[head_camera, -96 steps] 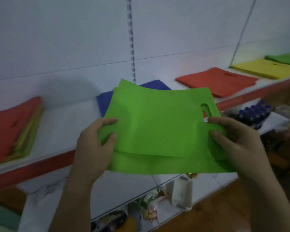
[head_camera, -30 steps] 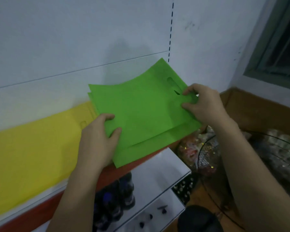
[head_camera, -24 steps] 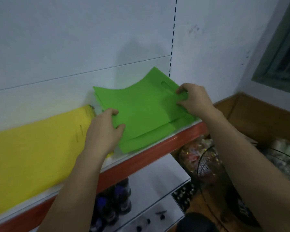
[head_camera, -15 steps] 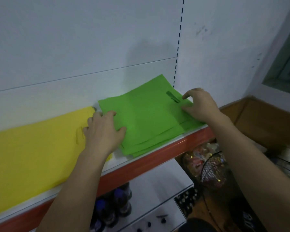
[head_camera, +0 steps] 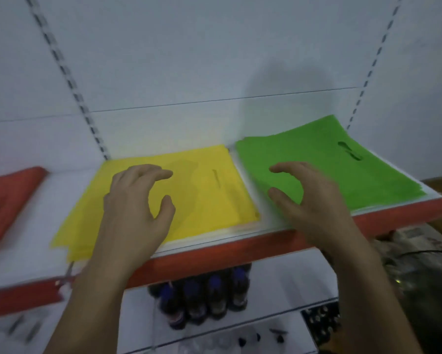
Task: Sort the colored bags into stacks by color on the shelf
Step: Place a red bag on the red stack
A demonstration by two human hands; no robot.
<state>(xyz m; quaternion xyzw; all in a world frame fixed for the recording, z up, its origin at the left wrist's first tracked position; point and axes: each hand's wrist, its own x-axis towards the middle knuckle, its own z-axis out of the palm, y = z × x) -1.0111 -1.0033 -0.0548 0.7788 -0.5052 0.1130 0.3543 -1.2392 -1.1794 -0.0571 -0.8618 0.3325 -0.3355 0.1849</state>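
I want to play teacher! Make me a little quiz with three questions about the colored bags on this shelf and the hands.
1. Multiple choice: which color of bags lies between the red bags and the green bags? A blue, B yellow, C white.
2. True or false: the left hand grips a bag.
3. Fill in: below the shelf stand dark ____ with blue tops.

Key
1. B, the yellow bags.
2. False; it is open and holds nothing.
3. bottles.
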